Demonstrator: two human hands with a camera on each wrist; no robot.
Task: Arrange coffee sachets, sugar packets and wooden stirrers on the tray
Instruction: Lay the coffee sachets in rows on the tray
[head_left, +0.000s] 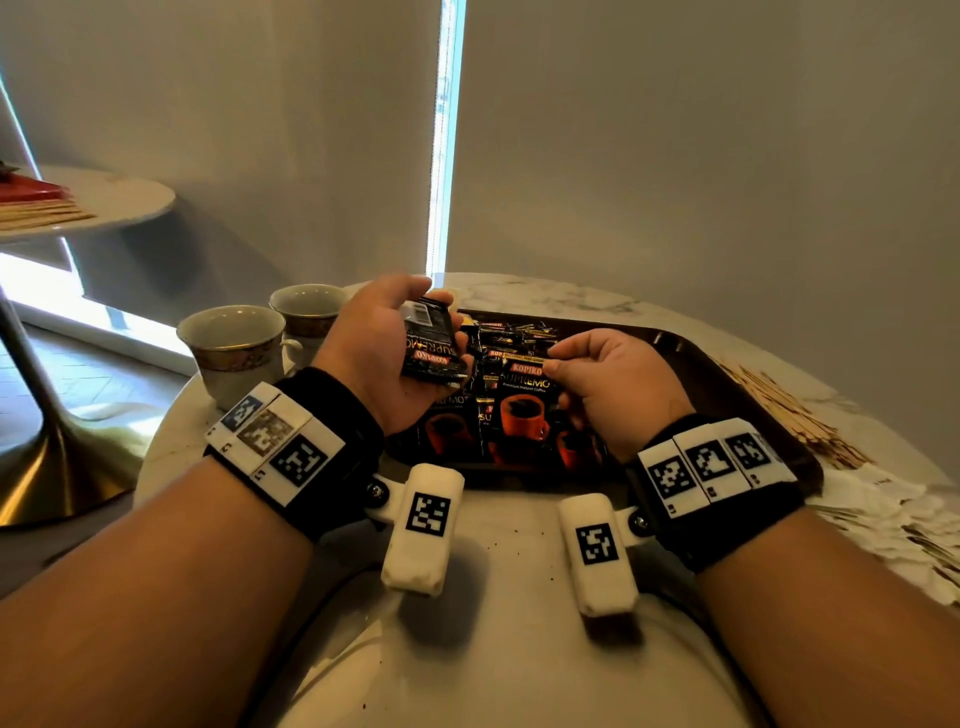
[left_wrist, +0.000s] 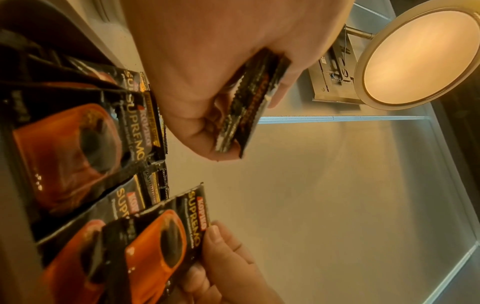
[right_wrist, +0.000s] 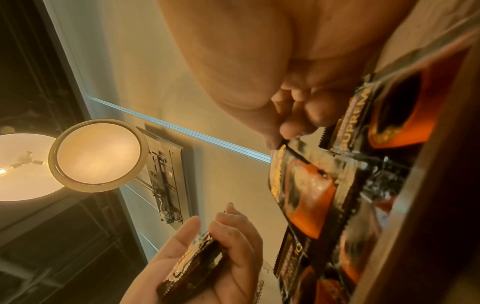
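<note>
head view: left hand (head_left: 382, 349) palm-up clutching sachet stack (head_left: 429, 340); right hand (head_left: 613, 382) pinching sachet (head_left: 522, 387) over tray (head_left: 737, 395).

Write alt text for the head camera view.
Left hand holds a small stack of coffee sachets above a dark tray of more sachets, while the right hand pinches one sachet's top edge. Two cups stand left of the tray; wooden stirrers lie right.
</note>
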